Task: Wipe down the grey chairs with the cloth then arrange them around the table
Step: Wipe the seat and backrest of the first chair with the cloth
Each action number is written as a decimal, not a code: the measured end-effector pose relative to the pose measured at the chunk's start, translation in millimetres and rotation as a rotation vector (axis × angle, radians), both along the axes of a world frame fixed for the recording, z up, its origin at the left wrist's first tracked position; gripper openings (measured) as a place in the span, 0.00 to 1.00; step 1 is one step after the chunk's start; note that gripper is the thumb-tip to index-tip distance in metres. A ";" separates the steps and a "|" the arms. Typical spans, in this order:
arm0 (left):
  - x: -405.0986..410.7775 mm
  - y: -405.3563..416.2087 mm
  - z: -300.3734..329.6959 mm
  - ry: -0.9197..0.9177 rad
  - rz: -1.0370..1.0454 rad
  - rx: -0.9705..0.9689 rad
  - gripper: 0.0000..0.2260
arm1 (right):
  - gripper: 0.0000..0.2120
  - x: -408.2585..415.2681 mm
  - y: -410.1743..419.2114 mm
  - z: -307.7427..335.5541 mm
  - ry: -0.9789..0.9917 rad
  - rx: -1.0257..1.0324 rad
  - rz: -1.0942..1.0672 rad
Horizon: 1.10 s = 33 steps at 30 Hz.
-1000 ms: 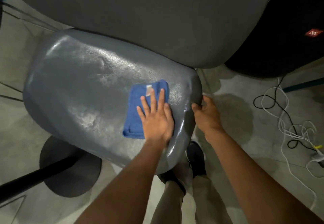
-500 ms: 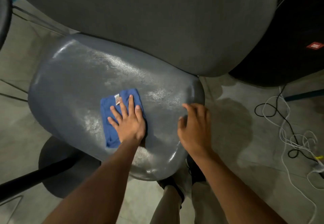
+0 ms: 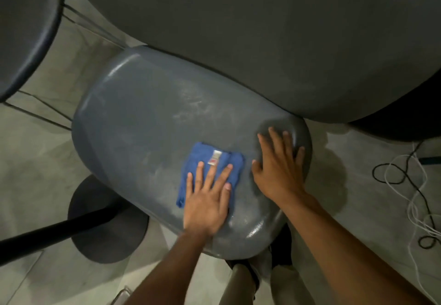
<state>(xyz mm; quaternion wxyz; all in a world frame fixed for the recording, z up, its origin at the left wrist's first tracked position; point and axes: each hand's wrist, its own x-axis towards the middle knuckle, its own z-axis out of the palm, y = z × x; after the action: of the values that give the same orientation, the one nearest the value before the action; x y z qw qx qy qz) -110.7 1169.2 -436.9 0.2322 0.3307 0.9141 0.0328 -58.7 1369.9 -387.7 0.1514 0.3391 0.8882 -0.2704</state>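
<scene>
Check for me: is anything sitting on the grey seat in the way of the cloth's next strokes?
Only the right hand, flat on the grey seat just right of the blue cloth. The left hand presses the cloth; leftward the seat shows nothing.

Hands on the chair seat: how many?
2. Left hand presses flat on the blue cloth mid-seat; right hand lies flat on the grey chair seat near its right edge. Neither hidden.

glossy grey plastic chair seat [image 3: 148, 123], soft blue cloth [image 3: 205, 161], matt concrete floor [image 3: 35, 161].
</scene>
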 end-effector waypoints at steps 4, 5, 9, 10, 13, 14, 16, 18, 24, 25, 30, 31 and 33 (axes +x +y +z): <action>-73.8 5.3 -11.9 0.029 0.290 -0.086 0.24 | 0.41 1.4 -2.2 -10.5 -0.207 0.055 0.185; -90.4 17.0 -14.0 0.032 0.364 -0.078 0.24 | 0.42 2.3 -3.2 -12.2 -0.219 0.069 0.197; -126.4 89.4 -18.7 -0.021 0.506 -0.051 0.25 | 0.43 -0.2 -6.0 -13.8 -0.259 0.096 0.229; -125.0 105.0 -18.3 -0.033 0.440 -0.053 0.25 | 0.43 -1.5 -6.5 -13.7 -0.267 0.096 0.228; -101.6 126.8 -9.4 -0.070 0.092 -0.012 0.25 | 0.43 -4.3 -7.8 -15.3 -0.278 0.081 0.214; -91.5 124.4 -5.9 -0.082 -0.032 0.002 0.24 | 0.43 -5.6 -8.5 -15.6 -0.280 0.080 0.210; -82.6 113.2 -2.5 -0.100 -0.227 0.011 0.24 | 0.43 -9.7 -10.1 -14.6 -0.292 0.083 0.201; -100.0 108.7 -4.0 -0.065 -0.346 0.023 0.23 | 0.45 -14.1 -10.8 -13.6 -0.320 0.081 0.197; -204.4 105.7 -17.1 0.096 0.035 -0.064 0.23 | 0.46 -18.6 -9.7 -14.4 -0.372 0.052 0.207; -218.1 102.5 -15.8 0.091 0.104 -0.085 0.23 | 0.47 -19.1 -9.7 -14.5 -0.378 0.053 0.213; -195.7 130.1 -12.5 0.026 0.180 -0.100 0.25 | 0.46 -24.2 -10.2 -10.3 -0.411 0.031 0.201; -177.3 137.9 -12.8 0.017 0.140 -0.073 0.25 | 0.46 -25.0 -10.4 -9.2 -0.417 0.030 0.198; -140.7 142.6 -10.6 -0.002 0.009 -0.005 0.25 | 0.46 -27.5 -10.8 -8.5 -0.434 0.030 0.200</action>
<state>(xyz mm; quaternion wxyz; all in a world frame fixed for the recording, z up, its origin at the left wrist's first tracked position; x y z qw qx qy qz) -251.5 1311.8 -447.6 0.2339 0.3261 0.9154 0.0317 -86.2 1359.1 -396.2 0.3596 0.3020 0.8680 -0.1614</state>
